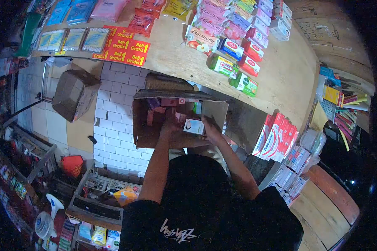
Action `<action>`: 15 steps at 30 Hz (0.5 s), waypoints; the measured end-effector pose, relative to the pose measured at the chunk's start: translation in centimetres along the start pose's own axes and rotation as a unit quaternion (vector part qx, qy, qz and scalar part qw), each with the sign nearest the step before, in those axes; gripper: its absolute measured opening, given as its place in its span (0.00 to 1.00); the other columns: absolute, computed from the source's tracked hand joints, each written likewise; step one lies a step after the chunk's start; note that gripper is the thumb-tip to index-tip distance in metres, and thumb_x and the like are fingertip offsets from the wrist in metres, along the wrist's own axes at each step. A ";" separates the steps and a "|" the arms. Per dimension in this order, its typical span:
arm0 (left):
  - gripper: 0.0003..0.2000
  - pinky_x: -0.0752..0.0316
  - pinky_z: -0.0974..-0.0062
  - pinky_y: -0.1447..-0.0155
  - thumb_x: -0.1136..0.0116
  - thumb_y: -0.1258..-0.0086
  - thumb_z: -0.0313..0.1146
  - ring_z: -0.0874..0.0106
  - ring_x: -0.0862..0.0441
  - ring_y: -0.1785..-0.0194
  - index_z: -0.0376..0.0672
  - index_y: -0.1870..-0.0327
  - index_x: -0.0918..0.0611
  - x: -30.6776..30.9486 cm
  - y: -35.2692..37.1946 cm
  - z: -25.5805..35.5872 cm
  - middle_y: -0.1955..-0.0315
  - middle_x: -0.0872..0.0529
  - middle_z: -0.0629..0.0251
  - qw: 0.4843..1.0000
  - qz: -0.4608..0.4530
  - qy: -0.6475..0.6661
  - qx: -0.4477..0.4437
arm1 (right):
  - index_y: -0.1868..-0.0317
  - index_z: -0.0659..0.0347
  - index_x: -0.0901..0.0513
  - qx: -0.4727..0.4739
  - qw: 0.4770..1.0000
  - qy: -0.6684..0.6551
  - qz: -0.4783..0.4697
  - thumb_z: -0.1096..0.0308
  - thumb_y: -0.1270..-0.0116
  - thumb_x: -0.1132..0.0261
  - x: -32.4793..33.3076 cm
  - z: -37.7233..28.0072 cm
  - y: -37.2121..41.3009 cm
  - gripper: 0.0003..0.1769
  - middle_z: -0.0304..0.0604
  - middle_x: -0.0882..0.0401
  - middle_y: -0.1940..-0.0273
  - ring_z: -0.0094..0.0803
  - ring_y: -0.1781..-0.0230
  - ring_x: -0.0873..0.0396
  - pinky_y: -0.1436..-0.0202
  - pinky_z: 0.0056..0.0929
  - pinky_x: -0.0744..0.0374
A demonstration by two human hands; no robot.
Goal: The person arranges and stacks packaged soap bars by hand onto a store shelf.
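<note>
My right hand (211,131) is closed on the right end of a small white carton (194,126) with a picture on its face. To its left, my left hand (170,120) is closed at the edge of a small reddish carton (180,119); its fingers are mostly in shadow. Both hands are over the opening of a cardboard box (148,137) with raised flaps. Inside that box lie several small packs, among them a pink one (169,101) and a purple one (154,103). The bottom of the box is dark.
A wooden counter (167,50) ahead carries Harmony soap packs (201,39), other soaps and tissue packs. Red Pepsodent cartons (276,138) stand to the right. Another cardboard box (75,94) is at the left, above the tiled floor (117,134). A white fan (46,224) stands lower left.
</note>
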State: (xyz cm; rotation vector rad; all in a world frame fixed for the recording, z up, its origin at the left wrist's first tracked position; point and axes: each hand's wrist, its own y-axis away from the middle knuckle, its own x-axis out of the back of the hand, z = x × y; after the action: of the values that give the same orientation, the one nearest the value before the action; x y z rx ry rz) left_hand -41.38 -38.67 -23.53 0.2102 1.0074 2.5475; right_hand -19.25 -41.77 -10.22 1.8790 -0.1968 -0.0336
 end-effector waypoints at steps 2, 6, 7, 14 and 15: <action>0.18 0.23 0.60 0.48 0.36 0.44 0.38 0.65 0.20 0.55 0.47 0.51 0.20 -0.2 -0.1 -0.5 0.58 0.18 0.63 0.998 0.004 -0.067 -0.011 | 0.36 0.58 0.30 0.069 0.996 0.049 0.011 0.40 0.27 0.48 1.8 3.3 -3.6 0.32 0.41 0.22 0.72 0.29 0.84 0.24 0.82 0.28 0.24; 0.18 0.23 0.60 0.48 0.37 0.44 0.37 0.65 0.20 0.55 0.46 0.51 0.20 -0.1 -0.4 -0.9 0.59 0.18 0.63 0.983 0.011 -0.178 -0.032 | 0.39 0.60 0.29 0.175 0.969 0.154 0.086 0.44 0.26 0.49 3.2 3.9 -3.2 0.29 0.43 0.22 0.71 0.28 0.85 0.26 0.82 0.27 0.24; 0.17 0.23 0.60 0.48 0.37 0.44 0.37 0.65 0.20 0.55 0.46 0.52 0.19 0.0 -0.5 -1.0 0.59 0.18 0.63 0.979 0.009 -0.201 -0.038 | 0.40 0.61 0.28 0.209 0.959 0.165 0.095 0.46 0.25 0.48 3.6 3.7 -2.7 0.27 0.43 0.22 0.71 0.27 0.85 0.26 0.81 0.27 0.23; 0.16 0.23 0.60 0.47 0.38 0.43 0.36 0.65 0.20 0.56 0.46 0.53 0.19 0.1 -1.3 0.0 0.61 0.19 0.63 0.925 -0.018 -0.368 -0.091 | 0.39 0.60 0.30 0.192 0.976 0.101 0.025 0.56 0.25 0.42 6.3 -8.2 12.6 0.22 0.40 0.23 0.61 0.21 0.65 0.24 0.65 0.22 0.22; 0.15 0.23 0.60 0.47 0.39 0.43 0.36 0.65 0.20 0.56 0.46 0.53 0.19 -0.1 -1.3 0.3 0.61 0.19 0.63 0.913 -0.024 -0.395 -0.102 | 0.38 0.60 0.32 0.256 0.957 0.126 0.044 0.59 0.25 0.42 8.0 -7.4 11.7 0.22 0.39 0.23 0.60 0.21 0.63 0.24 0.65 0.22 0.22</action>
State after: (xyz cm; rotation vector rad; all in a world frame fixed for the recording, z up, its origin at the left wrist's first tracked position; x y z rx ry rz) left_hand -40.81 -37.67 -24.18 1.0346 0.4146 2.1552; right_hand -11.81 -39.50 3.76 2.3643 -0.1196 0.3480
